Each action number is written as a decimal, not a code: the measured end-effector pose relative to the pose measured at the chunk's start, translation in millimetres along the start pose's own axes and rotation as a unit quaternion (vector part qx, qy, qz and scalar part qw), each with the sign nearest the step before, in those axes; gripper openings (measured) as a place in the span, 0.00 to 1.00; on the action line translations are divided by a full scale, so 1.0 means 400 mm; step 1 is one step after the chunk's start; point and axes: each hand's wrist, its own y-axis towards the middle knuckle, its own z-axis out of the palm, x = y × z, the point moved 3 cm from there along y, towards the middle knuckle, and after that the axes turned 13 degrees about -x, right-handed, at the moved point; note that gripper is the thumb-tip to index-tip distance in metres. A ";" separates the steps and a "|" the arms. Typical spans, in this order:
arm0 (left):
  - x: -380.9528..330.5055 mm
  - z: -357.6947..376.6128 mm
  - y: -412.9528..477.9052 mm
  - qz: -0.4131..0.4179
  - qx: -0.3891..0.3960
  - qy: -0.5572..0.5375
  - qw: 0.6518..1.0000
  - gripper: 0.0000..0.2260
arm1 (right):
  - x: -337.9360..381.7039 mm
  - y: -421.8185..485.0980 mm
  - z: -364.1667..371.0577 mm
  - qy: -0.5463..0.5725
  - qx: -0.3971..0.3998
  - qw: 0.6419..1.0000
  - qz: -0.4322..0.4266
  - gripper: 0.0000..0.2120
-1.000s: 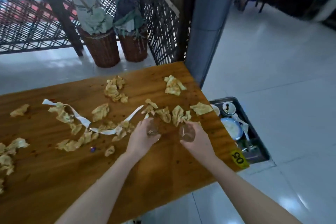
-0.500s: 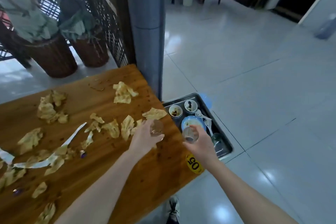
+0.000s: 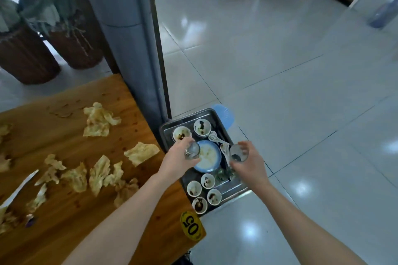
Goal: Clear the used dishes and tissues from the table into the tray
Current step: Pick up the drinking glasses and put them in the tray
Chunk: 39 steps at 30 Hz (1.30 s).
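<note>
A metal tray (image 3: pixel 241 192) sits low beside the table's right end. It holds several small white cups, a blue plate (image 3: pixel 212 160) and white spoons (image 3: pixel 215 136). My left hand (image 3: pixel 177 160) grips a small clear glass (image 3: pixel 192 150) over the tray's left side. Over the right side my right hand (image 3: pixel 251 162) grips a second clear glass (image 3: pixel 238 153). Several crumpled used tissues (image 3: pixel 100 119) lie on the wooden table (image 3: pixel 90 217).
A grey pillar (image 3: pixel 127 34) stands just behind the tray and the table corner. Two wicker baskets (image 3: pixel 73 49) stand on the floor at the far left. A yellow "05" sticker (image 3: pixel 191 225) marks the table corner. A blue lid (image 3: pixel 225 114) lies under the tray's far edge.
Both hands have carried their glasses rightward from the table to above the tray. The view has swung right, so less of the table shows.
</note>
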 end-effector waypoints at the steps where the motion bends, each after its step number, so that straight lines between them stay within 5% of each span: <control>1: -0.006 0.022 0.004 -0.006 0.008 -0.001 1.000 0.25 | -0.016 0.012 -0.008 -0.002 0.000 1.000 -0.001 0.26; 7: -0.051 0.163 -0.005 -0.036 0.020 -0.005 0.999 0.24 | -0.121 0.086 -0.053 -0.025 0.035 0.999 -0.010 0.27; 15: -0.061 0.383 -0.092 -0.172 -0.037 0.016 0.984 0.23 | -0.290 0.123 -0.037 -0.069 0.110 0.989 -0.071 0.20; 25: 0.071 0.692 -0.154 -0.276 -0.061 -0.033 0.959 0.24 | -0.560 0.126 0.114 -0.069 0.230 0.964 -0.116 0.16; 39: 0.199 0.875 -0.173 -0.251 -0.110 0.079 0.959 0.26 | -0.761 0.123 0.266 -0.108 0.274 0.952 -0.081 0.21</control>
